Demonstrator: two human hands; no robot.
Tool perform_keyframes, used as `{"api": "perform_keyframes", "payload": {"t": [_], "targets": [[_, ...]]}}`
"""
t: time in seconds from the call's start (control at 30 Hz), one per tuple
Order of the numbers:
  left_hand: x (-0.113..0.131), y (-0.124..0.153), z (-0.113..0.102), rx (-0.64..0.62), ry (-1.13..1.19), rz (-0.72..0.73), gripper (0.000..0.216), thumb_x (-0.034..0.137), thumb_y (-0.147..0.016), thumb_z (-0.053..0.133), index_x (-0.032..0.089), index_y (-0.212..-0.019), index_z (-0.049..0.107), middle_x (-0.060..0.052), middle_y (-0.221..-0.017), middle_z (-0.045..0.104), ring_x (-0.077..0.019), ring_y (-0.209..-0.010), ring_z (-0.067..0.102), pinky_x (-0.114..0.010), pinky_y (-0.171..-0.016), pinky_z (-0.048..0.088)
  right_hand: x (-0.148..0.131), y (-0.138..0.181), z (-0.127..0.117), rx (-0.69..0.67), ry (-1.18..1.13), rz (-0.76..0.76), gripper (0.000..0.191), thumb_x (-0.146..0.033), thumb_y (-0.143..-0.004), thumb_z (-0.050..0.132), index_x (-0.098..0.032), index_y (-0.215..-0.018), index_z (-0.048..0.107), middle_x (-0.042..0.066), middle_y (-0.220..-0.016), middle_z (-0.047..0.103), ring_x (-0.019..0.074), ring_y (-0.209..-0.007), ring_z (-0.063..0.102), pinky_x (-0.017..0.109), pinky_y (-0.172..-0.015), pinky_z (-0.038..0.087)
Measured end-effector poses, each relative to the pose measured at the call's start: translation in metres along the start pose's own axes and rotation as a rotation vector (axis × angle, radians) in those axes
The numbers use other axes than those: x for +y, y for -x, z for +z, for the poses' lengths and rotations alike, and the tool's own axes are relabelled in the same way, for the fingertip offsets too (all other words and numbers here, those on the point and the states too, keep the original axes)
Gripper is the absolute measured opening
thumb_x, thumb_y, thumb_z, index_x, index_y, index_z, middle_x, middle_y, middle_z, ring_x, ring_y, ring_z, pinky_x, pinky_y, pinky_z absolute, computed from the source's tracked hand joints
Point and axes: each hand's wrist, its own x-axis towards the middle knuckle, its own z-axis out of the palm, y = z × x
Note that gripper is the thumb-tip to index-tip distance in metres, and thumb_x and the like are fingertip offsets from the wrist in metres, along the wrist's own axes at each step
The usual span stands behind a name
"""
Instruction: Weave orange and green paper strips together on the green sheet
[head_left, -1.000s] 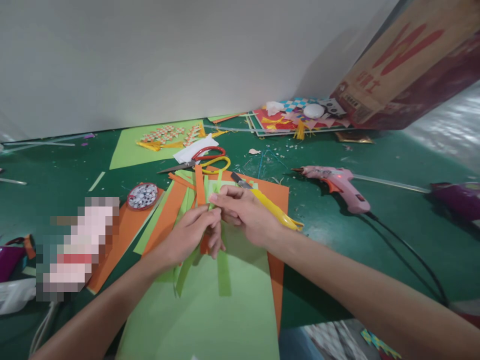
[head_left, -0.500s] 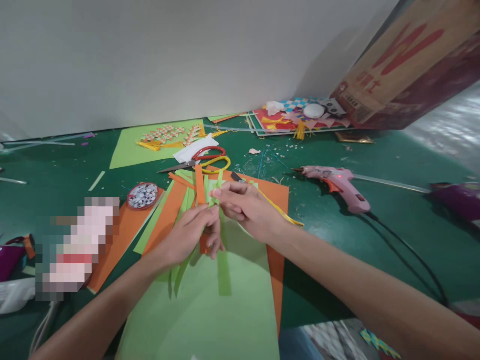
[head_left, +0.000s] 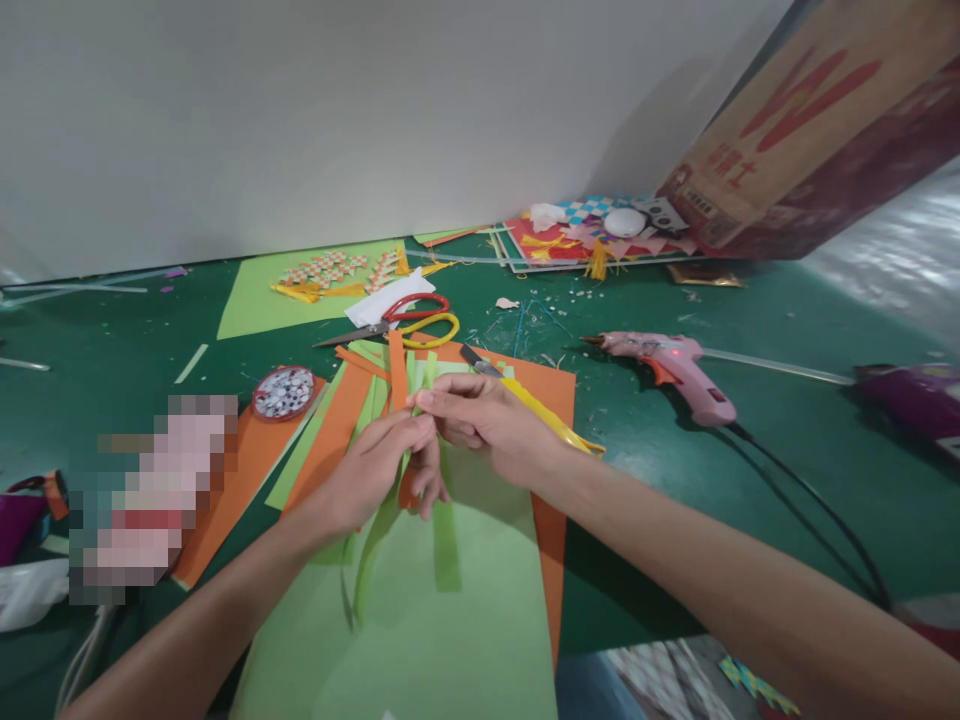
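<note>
My left hand [head_left: 390,455] and my right hand [head_left: 484,415] meet fingertip to fingertip above the light green paper sheet [head_left: 435,660]. Both pinch a narrow green paper strip [head_left: 369,560], whose long end droops below the left hand; the folded part is mostly hidden by fingers. Behind the left hand runs an orange paper strip [head_left: 398,372]; whether it is gripped too is unclear. Loose green and orange strips fan out beyond the hands. A yellow utility knife [head_left: 540,410] lies beside the right hand, partly covered by it. Scissors [head_left: 420,318] with red and yellow handles lie just beyond.
To the right a pink glue gun [head_left: 667,365] rests with its cord trailing forward. Left are a round box of googly eyes [head_left: 285,392] and a blurred-out pink object [head_left: 161,490]. Woven paper pieces [head_left: 330,272] lie at the back; a paper bag [head_left: 802,140] stands back right.
The right hand has shifted slightly down and left toward the left fingers. The green strip's drooping end hangs lower, and more of the utility knife shows.
</note>
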Motion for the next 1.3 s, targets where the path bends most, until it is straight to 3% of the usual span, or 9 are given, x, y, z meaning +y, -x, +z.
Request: {"api": "perform_keyframes", "payload": {"t": [0.67, 0.77, 0.83, 0.9, 0.97, 1.07, 1.13, 1.2, 1.3], "targets": [[-0.001, 0.0, 0.0, 0.032, -0.129, -0.006, 0.038, 0.029, -0.086, 0.031, 0.02, -0.051, 0.04, 0.001, -0.044, 0.046, -0.0138, -0.046, 0.052, -0.031, -0.063, 0.05, 0.002, -0.001, -0.002, 0.013, 0.051, -0.047, 0.028, -0.038, -0.062, 0.077, -0.017, -0.056, 0.06, -0.01, -0.039, 0.035, 0.003, -0.04, 0.022, 0.026, -0.043, 0.012], [0.006, 0.003, -0.011, 0.269, -0.537, 0.172, 0.038, 0.035, -0.091, 0.03, 0.019, -0.063, 0.049, -0.003, -0.063, 0.058, -0.0176, -0.065, 0.059, -0.032, -0.072, 0.047, 0.002, -0.002, -0.003, 0.069, 0.018, -0.069, 0.028, -0.038, -0.062, 0.077, -0.017, -0.057, 0.058, -0.01, -0.04, 0.034, 0.0031, -0.039, 0.022, 0.026, -0.042, 0.011], [0.011, 0.008, -0.024, 0.582, -0.919, 0.278, 0.033, 0.038, -0.091, 0.034, 0.018, -0.08, 0.057, -0.008, -0.081, 0.063, -0.0234, -0.084, 0.061, -0.038, -0.085, 0.044, 0.001, -0.002, -0.003, 0.118, -0.02, -0.066, 0.031, -0.037, -0.062, 0.078, -0.018, -0.057, 0.054, -0.01, -0.041, 0.033, 0.0032, -0.039, 0.022, 0.026, -0.042, 0.01], [0.013, 0.016, -0.038, 0.792, -1.197, 0.253, 0.034, 0.036, -0.092, 0.034, 0.014, -0.101, 0.06, -0.015, -0.101, 0.064, -0.0301, -0.104, 0.057, -0.047, -0.1, 0.034, 0.0, -0.002, -0.004, 0.155, -0.057, -0.04, 0.034, -0.036, -0.061, 0.079, -0.019, -0.056, 0.05, -0.011, -0.04, 0.031, 0.0033, -0.038, 0.02, 0.026, -0.041, 0.009], [0.009, 0.026, -0.049, 0.955, -1.401, 0.11, 0.04, 0.032, -0.092, 0.036, 0.011, -0.121, 0.053, -0.021, -0.12, 0.058, -0.0381, -0.122, 0.046, -0.059, -0.108, 0.018, -0.001, -0.002, -0.003, 0.168, -0.078, -0.012, 0.037, -0.034, -0.06, 0.079, -0.019, -0.056, 0.047, -0.011, -0.04, 0.029, 0.0033, -0.038, 0.019, 0.025, -0.041, 0.009], [-0.006, 0.042, -0.056, 1.002, -1.552, -0.082, 0.049, 0.031, -0.091, 0.036, 0.009, -0.134, 0.044, -0.026, -0.134, 0.047, -0.0467, -0.131, 0.033, -0.072, -0.101, 0.014, -0.002, -0.001, -0.002, 0.159, -0.079, 0.003, 0.039, -0.034, -0.062, 0.079, -0.019, -0.055, 0.044, -0.011, -0.04, 0.03, 0.0033, -0.038, 0.021, 0.025, -0.041, 0.01], [-0.015, 0.049, -0.057, 0.98, -1.574, -0.166, 0.049, 0.031, -0.093, 0.034, 0.01, -0.136, 0.042, -0.027, -0.133, 0.048, -0.0463, -0.123, 0.044, -0.074, -0.099, 0.017, -0.002, 0.0, -0.001, 0.153, -0.073, 0.002, 0.04, -0.034, -0.063, 0.078, -0.019, -0.054, 0.043, -0.01, -0.041, 0.03, 0.0032, -0.038, 0.022, 0.026, -0.041, 0.01], [-0.019, 0.052, -0.057, 0.997, -1.559, -0.16, 0.048, 0.031, -0.093, 0.033, 0.013, -0.138, 0.04, -0.026, -0.133, 0.049, -0.0438, -0.118, 0.05, -0.074, -0.099, 0.017, -0.001, 0.0, -0.001, 0.152, -0.071, 0.002, 0.04, -0.034, -0.064, 0.078, -0.019, -0.054, 0.042, -0.01, -0.041, 0.03, 0.0033, -0.038, 0.022, 0.026, -0.041, 0.01], [-0.014, 0.052, -0.056, 1.062, -1.533, -0.058, 0.05, 0.034, -0.093, 0.036, 0.017, -0.14, 0.038, -0.024, -0.141, 0.042, -0.0448, -0.132, 0.034, -0.074, -0.101, 0.014, -0.001, 0.0, -0.002, 0.148, -0.082, 0.001, 0.039, -0.033, -0.064, 0.077, -0.019, -0.055, 0.042, -0.01, -0.041, 0.03, 0.0036, -0.039, 0.021, 0.026, -0.041, 0.01]]}}
